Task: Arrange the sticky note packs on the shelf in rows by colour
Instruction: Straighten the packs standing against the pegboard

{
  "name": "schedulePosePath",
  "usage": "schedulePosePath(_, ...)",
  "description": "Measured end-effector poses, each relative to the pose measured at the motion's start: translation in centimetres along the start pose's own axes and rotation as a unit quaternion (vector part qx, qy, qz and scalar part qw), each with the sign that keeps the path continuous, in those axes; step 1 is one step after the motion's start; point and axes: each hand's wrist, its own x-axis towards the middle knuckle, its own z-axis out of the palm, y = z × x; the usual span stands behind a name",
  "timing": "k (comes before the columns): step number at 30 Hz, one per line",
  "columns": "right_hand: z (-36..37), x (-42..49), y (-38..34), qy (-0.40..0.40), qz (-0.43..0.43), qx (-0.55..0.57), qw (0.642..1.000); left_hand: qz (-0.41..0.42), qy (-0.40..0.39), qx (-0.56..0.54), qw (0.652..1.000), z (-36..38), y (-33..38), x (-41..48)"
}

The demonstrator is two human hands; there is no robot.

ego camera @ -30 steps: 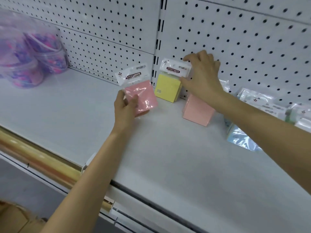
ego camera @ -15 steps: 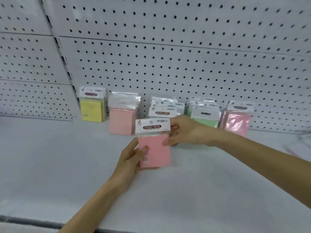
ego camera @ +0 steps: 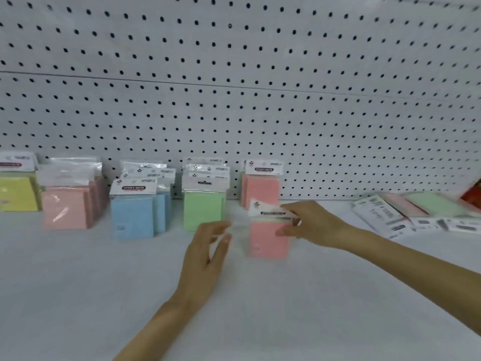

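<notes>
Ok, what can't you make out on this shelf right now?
Head view only:
yellow pack: cut off by the left edge.
red object: cut off by the right edge, unidentifiable.
loose packs lying at right: blurred, count unclear.
pink pack: label blurred, right side covered by the right hand.
blue row: rear packs hidden behind the front one.

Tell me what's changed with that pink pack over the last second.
The left hand has let go of the pink pack and hangs open beside it. The right hand alone now pinches it and has carried it rightward, in front of the far-right pink row. The yellow row, blue row and green row stand as before.
</notes>
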Motion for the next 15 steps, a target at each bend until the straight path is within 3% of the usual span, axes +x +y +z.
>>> schedulePosePath(3, -0.8, 1.4, 2.4, 0.055, -0.008, -0.014, 0.998, 0.068, 0.036, 0.208, 0.975, -1.0, -1.1, 0.7)
schedulePosePath(5, -1.0, 2.7, 2.8, 0.080, -0.018, -0.048, 0.995, 0.072, 0.037, 0.288, 0.954, -1.5, -1.9, 1.1)
schedulePosePath(15, 1.1, 7.1, 1.9, 0.188, -0.051, -0.116, 0.974, 0.078, 0.016, 0.425, 0.902, -0.9, -2.2, 1.3)
